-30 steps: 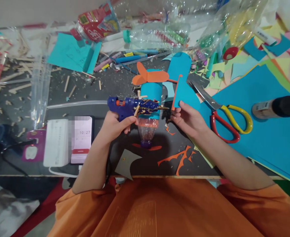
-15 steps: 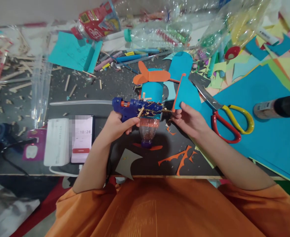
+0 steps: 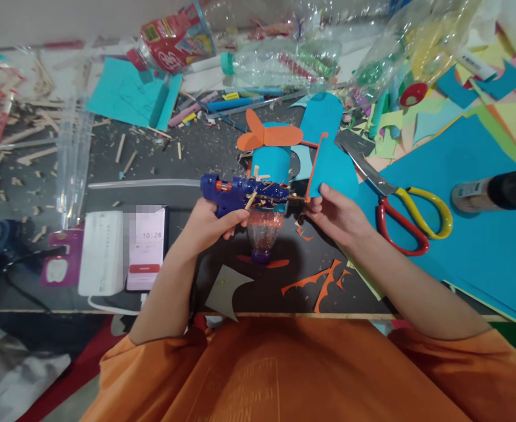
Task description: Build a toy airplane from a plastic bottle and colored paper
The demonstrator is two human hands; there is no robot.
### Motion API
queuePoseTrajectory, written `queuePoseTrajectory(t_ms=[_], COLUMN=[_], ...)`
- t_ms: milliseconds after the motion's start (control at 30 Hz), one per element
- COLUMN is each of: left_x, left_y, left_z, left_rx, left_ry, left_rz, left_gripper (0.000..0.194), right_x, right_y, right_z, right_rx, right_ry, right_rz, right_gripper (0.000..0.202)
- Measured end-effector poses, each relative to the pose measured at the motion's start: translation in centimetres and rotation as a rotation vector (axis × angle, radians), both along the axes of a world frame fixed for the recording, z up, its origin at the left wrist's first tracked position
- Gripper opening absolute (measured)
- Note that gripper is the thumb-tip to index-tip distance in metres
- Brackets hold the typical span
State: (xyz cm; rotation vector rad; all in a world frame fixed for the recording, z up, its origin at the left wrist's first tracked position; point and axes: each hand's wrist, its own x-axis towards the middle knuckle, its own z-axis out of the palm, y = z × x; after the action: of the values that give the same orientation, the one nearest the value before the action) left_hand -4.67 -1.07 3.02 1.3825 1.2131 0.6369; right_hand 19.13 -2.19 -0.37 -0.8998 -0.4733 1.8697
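Observation:
My left hand is wrapped round the handle of a blue hot glue gun, which has wood splinters stuck to its barrel. A clear glue stick juts from its back end. In my right hand a blue paper piece with an orange edge is pinched. The gun's nozzle is at the lower end of that edge; I cannot tell whether they touch. Behind and below the gun lies a small clear bottle wrapped in blue paper, with orange paper petals at its far end.
Scissors and a black-capped bottle lie at the right on blue paper sheets. A phone and a white power bank are at the left. Plastic bottles line the back. Orange scraps lie near the table's front edge.
The blue paper piece has shifted very slightly to the left and down at the nozzle. Both hands keep their hold and almost the same place.

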Motion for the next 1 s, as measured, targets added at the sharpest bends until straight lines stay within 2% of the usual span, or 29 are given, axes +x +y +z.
queuePoseTrajectory(t_ms=[300, 1000], left_x=[-0.22, 0.18], left_y=[-0.03, -0.02], left_z=[-0.3, 0.21], left_rx=[0.007, 0.027], left_ry=[-0.025, -0.019], left_rz=[0.008, 0.073], left_gripper=[0.024, 0.023], right_x=[-0.01, -0.02], right_y=[-0.1, -0.32], right_z=[-0.05, 0.22], right_rx=[-0.014, -0.064], right_ry=[-0.031, -0.168], right_rz=[0.023, 0.078], right_gripper=[0.035, 0.039])
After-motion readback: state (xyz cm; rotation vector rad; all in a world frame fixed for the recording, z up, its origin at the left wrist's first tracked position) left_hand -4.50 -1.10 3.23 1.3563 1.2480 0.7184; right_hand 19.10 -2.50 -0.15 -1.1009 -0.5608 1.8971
